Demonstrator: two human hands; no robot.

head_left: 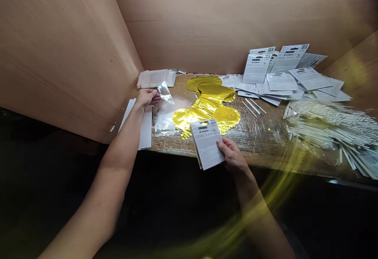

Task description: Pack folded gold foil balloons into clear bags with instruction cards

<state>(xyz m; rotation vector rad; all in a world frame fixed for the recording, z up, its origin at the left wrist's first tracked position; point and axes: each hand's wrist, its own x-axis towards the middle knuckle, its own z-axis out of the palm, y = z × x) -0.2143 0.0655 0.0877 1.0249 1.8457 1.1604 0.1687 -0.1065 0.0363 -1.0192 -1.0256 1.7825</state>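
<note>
My left hand is closed on a clear plastic bag at the left end of the bench, lifting its top edge. My right hand grips a small stack of white printed cards near the bench's front edge. Between the hands lies a pile of flat gold foil balloons. More clear bags are stacked in the back left corner.
Many white printed cards are spread at the back right. A heap of white sticks in plastic lies on the right, with three loose sticks near the foil. White sheets lie at the left edge. Wooden walls close in left and back.
</note>
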